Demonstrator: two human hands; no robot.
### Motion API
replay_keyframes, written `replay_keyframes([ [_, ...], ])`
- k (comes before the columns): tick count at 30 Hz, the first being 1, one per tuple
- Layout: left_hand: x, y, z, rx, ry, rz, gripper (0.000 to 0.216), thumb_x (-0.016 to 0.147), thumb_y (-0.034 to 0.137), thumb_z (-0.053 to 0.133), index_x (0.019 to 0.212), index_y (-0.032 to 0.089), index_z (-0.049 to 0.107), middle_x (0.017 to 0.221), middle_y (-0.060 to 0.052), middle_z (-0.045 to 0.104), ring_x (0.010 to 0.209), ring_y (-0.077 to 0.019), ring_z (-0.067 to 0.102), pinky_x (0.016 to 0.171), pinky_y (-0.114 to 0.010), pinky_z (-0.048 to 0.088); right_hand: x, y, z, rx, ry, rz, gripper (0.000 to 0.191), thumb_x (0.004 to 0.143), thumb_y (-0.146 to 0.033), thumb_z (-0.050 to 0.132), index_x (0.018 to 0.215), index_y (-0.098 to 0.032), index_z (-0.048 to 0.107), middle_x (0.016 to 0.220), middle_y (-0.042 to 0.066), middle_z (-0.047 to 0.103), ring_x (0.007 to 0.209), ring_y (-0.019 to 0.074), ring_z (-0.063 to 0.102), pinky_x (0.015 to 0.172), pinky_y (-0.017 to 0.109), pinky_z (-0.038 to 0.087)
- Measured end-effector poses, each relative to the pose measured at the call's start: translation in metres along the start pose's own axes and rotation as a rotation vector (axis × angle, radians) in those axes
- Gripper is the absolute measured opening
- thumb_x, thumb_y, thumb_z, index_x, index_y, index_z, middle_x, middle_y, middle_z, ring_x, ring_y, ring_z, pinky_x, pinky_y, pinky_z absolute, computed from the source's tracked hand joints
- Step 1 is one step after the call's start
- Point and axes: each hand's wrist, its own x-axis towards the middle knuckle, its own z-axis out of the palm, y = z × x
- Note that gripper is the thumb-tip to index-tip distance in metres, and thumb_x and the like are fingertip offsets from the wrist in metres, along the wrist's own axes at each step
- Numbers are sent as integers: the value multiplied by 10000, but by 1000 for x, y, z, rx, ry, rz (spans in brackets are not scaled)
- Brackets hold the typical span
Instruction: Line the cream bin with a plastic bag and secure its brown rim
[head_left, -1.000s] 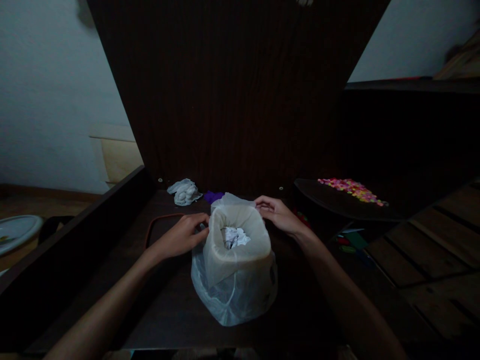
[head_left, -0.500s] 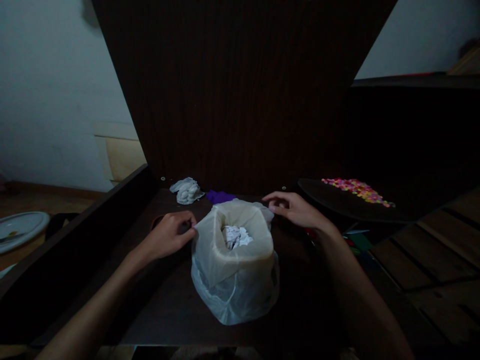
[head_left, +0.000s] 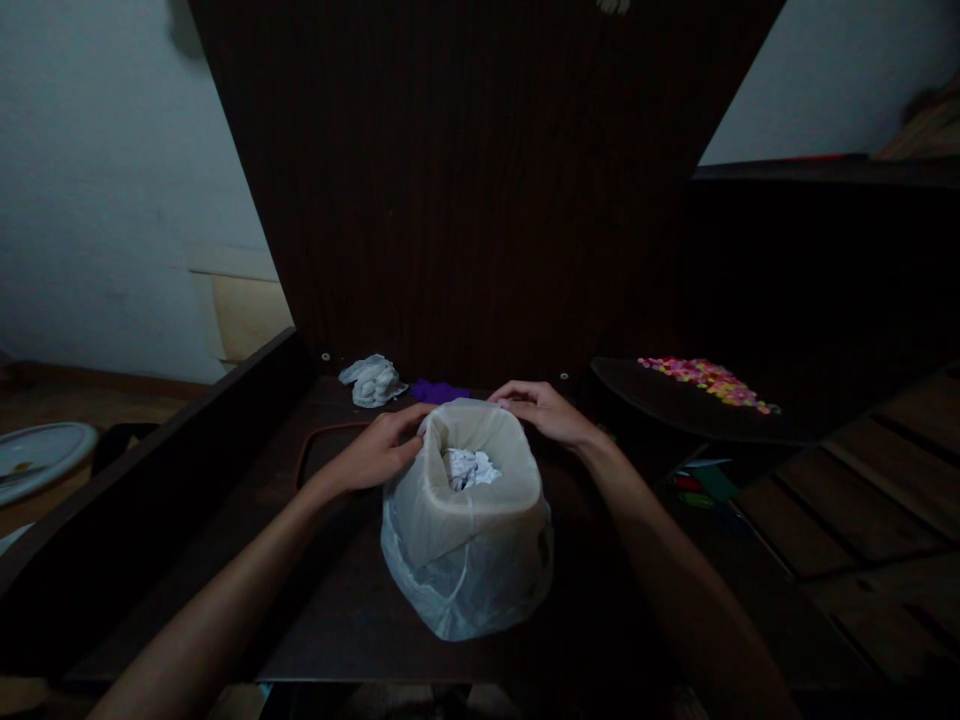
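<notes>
A small bin (head_left: pixel 486 508) with a rounded square mouth stands in front of me. A translucent white plastic bag (head_left: pixel 461 590) lines it and is folded down over its outside, bunching loosely near the base. Crumpled white paper (head_left: pixel 471 468) lies inside. My left hand (head_left: pixel 386 448) is at the bin's far left edge, thumb and fingers closed on the bag. At the far right edge, my right hand (head_left: pixel 546 410) pinches the bag with bent fingers; its fingertips are partly hidden.
On the dark desk (head_left: pixel 322 620), a crumpled white plastic bag (head_left: pixel 373 381) and a purple piece (head_left: pixel 440 391) lie by the back panel. A brown-rimmed object (head_left: pixel 306 450) is partly behind my left hand. Colourful small pieces (head_left: pixel 705 380) cover part of the right shelf.
Both hands have moved inward to the bin's far rim, the left one rightward and the right one leftward. The bag edge they held out to the sides now lies closer to the bin.
</notes>
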Motion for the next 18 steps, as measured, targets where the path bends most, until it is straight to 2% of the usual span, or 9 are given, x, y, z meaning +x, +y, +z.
replay_keyframes([
  [5, -6, -8, -2, 155, -73, -18, 313, 955, 286, 487, 1114, 169, 729, 1021, -71, 779, 909, -243, 725, 869, -339, 562, -10, 5, -2, -44, 38, 28, 288, 783, -441, 720, 911, -187, 766, 839, 50, 726, 687, 176, 598, 643, 317, 466],
  [7, -18, -8, -7, 220, -74, -26, 347, 965, 305, 487, 1207, 176, 699, 1118, -86, 769, 992, -259, 725, 935, -360, 546, -25, 1, -10, -101, 102, 21, 333, 813, -447, 702, 1026, -197, 756, 873, 46, 708, 677, 164, 570, 632, 310, 450],
  [9, -35, -5, -13, 272, 17, -52, 425, 989, 375, 487, 1344, 180, 617, 1298, -109, 707, 1152, -281, 683, 1034, -395, 503, -47, -6, -19, -233, 228, 6, 382, 868, -478, 661, 1137, -214, 723, 914, 44, 681, 694, 158, 558, 636, 303, 447],
  [10, -45, -2, -15, 296, 85, -85, 457, 1001, 422, 480, 1373, 181, 590, 1358, -115, 673, 1220, -290, 649, 1067, -409, 484, -59, -10, -22, -276, 217, 22, 392, 909, -505, 613, 1154, -215, 708, 927, 47, 673, 698, 157, 558, 640, 302, 450],
  [12, -63, 7, -16, 312, 171, -154, 439, 1015, 487, 458, 1292, 192, 628, 1303, -106, 694, 1186, -281, 662, 1033, -398, 509, -84, -18, -24, -326, 89, 54, 442, 931, -562, 572, 1183, -218, 686, 966, 53, 669, 685, 154, 550, 623, 297, 449],
  [13, -70, 11, -14, 318, 151, -159, 435, 1004, 523, 474, 1231, 198, 652, 1254, -100, 709, 1143, -279, 678, 991, -389, 534, -95, -21, -22, -365, 3, 59, 476, 900, -591, 607, 1182, -216, 685, 971, 54, 668, 672, 154, 541, 603, 293, 442],
  [15, -80, 19, -5, 359, 32, -125, 482, 945, 611, 552, 1166, 200, 672, 1171, -100, 723, 1072, -289, 696, 938, -404, 559, -113, -26, -11, -483, -148, 86, 534, 806, -627, 715, 1147, -216, 700, 1005, 66, 680, 734, 187, 592, 652, 313, 473],
  [18, -85, 23, 15, 509, -115, -88, 671, 743, 728, 736, 1116, 172, 692, 1116, -138, 725, 1070, -366, 685, 964, -510, 544, -127, -23, 14, -668, -222, 129, 680, 664, -631, 838, 1205, -243, 702, 1179, 103, 706, 1027, 312, 657, 872, 404, 509],
])
